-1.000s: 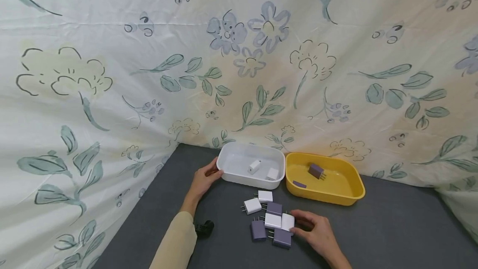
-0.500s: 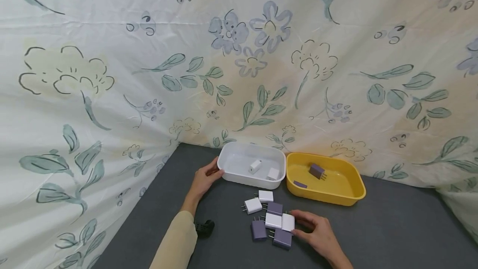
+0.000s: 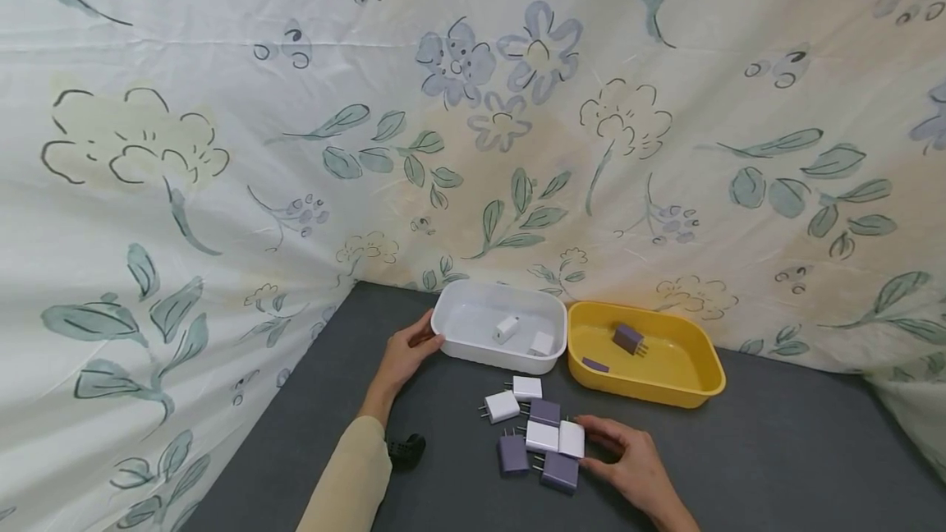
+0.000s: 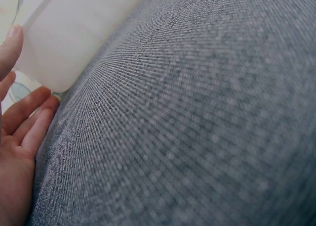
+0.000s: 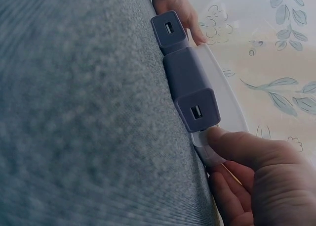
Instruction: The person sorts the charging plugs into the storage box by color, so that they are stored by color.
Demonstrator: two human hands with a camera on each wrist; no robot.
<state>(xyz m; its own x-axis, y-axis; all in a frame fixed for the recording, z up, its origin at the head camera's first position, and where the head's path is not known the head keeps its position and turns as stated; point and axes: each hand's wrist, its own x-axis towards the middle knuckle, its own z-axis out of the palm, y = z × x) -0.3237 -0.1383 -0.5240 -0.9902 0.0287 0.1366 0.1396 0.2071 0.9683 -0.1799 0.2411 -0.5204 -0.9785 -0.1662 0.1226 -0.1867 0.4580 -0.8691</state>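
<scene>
On the dark tabletop, a cluster of USB wall chargers mixes white ones, such as the white charger point(image 3: 542, 436), with purple ones, such as the purple charger point(image 3: 513, 454). My right hand point(image 3: 626, 460) pinches the white charger point(image 3: 571, 439) at the cluster's right edge, thumb on its near end and fingers at the far end. In the right wrist view, a purple charger point(image 5: 197, 110) partly hides that charger. My left hand point(image 3: 402, 357) touches the left end of a white bin point(image 3: 488, 355); its fingers point(image 4: 32, 110) lie fairly straight against the bin's corner.
Two white chargers lie in the white bin. A yellow bin point(image 3: 643, 388) stands right beside it, holding purple chargers point(image 3: 628, 339). A small black object point(image 3: 406, 451) lies by the left forearm. Floral cloth point(image 3: 517, 146) hangs behind the bins.
The whole head view has shifted very slightly to the right. Both hands, the chargers and the bins keep their places.
</scene>
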